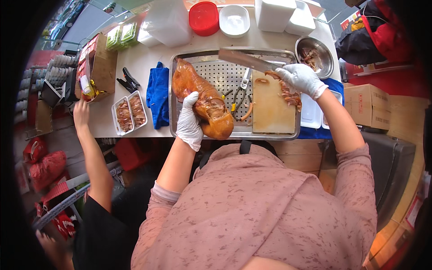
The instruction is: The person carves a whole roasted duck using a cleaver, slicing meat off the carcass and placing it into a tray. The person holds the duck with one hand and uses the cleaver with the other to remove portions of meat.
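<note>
A glossy brown roast duck [204,96] lies over the left part of a perforated steel tray [216,135], gripped by my gloved left hand [189,121]. My gloved right hand [301,79] holds a broad-bladed knife [244,60], its blade pointing left above the tray. Under that hand, sliced meat [290,94] lies along the right edge of a cutting board [273,111]. A small ring-shaped piece rests on the board. Between duck and board are kitchen shears [243,84] with dark handles and yellow bands. The fingers around the knife handle are partly hidden.
Left of the tray are a blue cloth [158,96], plastic boxes of sliced meat [130,113] and a black stapler-like tool [128,81]. A steel bowl [327,69] with scraps and a white container [310,113] stand right. Another person's arm [96,155] reaches towards a cardboard box [104,67].
</note>
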Available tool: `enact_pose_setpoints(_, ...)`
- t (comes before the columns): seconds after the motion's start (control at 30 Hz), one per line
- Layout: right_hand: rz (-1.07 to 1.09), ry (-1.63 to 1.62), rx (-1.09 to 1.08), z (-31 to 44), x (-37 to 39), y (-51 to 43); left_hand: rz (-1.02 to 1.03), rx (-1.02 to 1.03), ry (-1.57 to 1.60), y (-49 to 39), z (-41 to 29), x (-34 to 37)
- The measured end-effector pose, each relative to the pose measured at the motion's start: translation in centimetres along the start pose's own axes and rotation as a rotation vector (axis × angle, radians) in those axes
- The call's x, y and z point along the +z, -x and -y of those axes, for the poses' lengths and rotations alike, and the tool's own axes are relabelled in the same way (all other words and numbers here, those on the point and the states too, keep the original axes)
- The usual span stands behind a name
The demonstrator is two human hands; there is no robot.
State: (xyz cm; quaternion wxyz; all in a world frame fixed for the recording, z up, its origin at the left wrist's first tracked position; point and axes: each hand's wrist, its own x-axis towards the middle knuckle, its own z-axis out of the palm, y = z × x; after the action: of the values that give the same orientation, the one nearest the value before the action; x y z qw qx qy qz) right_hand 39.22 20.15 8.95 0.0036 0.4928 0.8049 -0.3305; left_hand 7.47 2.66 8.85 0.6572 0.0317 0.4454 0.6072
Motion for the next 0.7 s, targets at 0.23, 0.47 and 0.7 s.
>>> enact_pose_setpoints(0.23,0.129,0.367,0.089,-1.3,2.9,-2.7,-0.040,-0.004,0.004,0.8,0.9,-1.3)
enact_pose_setpoints(0.47,0.152,0.391,0.162,-1.1,3.0,-3.0,-0.066,-0.033,0.028,1.6,0.7,-0.2)
enact_pose_setpoints(0.7,0.116,0.391,0.195,-0.6,3.3,-3.0,-0.074,-0.033,0.022,2.0,0.7,0.5)
